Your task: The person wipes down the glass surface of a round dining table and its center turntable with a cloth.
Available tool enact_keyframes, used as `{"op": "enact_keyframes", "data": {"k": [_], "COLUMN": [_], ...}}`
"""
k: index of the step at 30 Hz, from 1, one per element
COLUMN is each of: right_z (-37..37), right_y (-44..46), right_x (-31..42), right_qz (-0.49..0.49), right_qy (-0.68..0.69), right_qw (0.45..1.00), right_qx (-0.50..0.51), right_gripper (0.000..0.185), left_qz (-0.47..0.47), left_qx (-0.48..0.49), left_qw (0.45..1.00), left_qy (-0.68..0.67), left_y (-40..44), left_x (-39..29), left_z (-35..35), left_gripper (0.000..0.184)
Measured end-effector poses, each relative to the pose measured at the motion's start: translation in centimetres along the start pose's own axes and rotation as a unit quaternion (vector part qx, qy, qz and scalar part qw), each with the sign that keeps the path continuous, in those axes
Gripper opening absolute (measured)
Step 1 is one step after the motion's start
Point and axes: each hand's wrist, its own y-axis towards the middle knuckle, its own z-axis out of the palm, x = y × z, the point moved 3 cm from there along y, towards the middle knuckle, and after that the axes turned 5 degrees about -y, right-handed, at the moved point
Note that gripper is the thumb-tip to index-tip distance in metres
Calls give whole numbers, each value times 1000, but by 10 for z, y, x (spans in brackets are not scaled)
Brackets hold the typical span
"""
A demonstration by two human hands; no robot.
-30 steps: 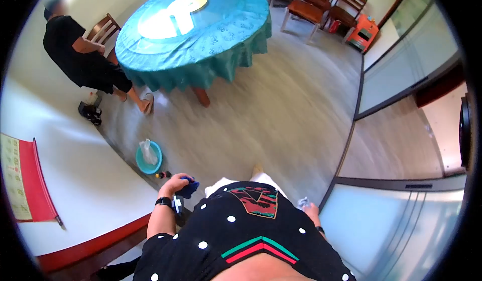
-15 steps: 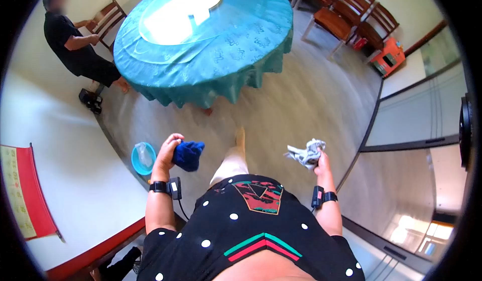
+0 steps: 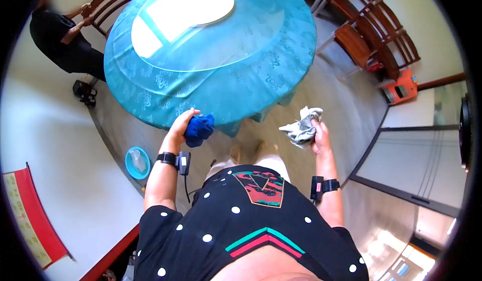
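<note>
You are facing no readable text. At the lower left of the frame, a red and yellow-green hanging wall scroll point(image 3: 39, 211) is carrying rows of marks too blurred to read. Just left of the frame's centre, a black box-shaped wrist device point(image 3: 184, 166) is bearing a small pale label point(image 3: 184, 160), its print too tiny to make out.

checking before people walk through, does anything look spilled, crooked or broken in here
Nothing looks spilled or broken. Mildly odd: the blue basin sits on the floor with a crumpled plastic bag in it, perhaps easy to kick.
</note>
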Motion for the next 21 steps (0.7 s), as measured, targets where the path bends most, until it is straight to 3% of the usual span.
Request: {"op": "enact_keyframes", "data": {"k": [3, 10, 14, 19, 21], "right_z": [12, 113, 166, 208, 217], "right_y": [63, 209, 277, 369, 424], "right_x": [27, 102, 136, 151, 139], "right_qz": [-15, -87, -91, -153, -232], "right_qy": [-33, -105, -147, -265, -334], "right_qw": [999, 973, 952, 924, 894], "right_qx": [30, 189, 251, 230, 188], "right_gripper": [29, 24, 22, 20, 28], "left_qz": [5, 22, -15, -25, -21], "left_qx": [-46, -148, -192, -229, -260], "left_qw": [997, 988, 981, 972, 964], "left_qy": [63, 28, -12, -39, -42], "left_y": [38, 97, 134, 156, 166], "left_x": [-7, -34, -32, -22, -20], "left_z": [17, 70, 83, 99, 104], "left_gripper": [39, 40, 37, 39, 39]}}
